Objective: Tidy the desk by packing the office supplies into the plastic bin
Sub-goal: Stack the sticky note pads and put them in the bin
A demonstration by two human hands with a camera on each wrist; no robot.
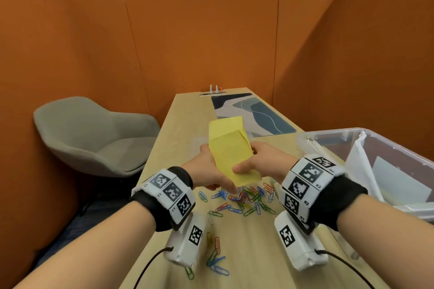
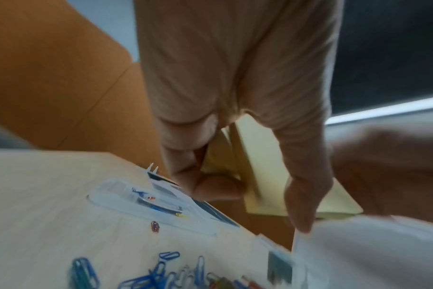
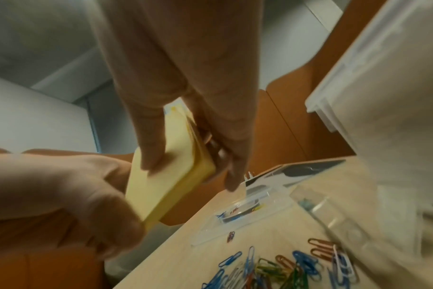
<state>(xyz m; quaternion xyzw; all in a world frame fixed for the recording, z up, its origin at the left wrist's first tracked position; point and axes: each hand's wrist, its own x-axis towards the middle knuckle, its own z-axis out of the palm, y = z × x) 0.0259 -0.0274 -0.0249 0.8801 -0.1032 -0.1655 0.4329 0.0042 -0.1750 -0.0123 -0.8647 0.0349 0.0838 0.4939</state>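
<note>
yellow sticky-note pad point(image 1: 231, 155) sits above the desk point(image 1: 246, 253), grasped by both the left hand point(image 1: 206, 171) and right hand point(image 1: 265, 162). coloured paper clips point(image 1: 244, 199) lie scattered beneath; the plastic bin point(image 1: 366, 138) stands to the right.

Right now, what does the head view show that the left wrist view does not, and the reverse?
Only the head view shows the grey chair and the right hand clearly gripping the yellow sticky notes. Only the left wrist view shows the small clear box lying on the desk. Both show the left hand holding the notes, the paper clips, and the plastic bin.
</note>
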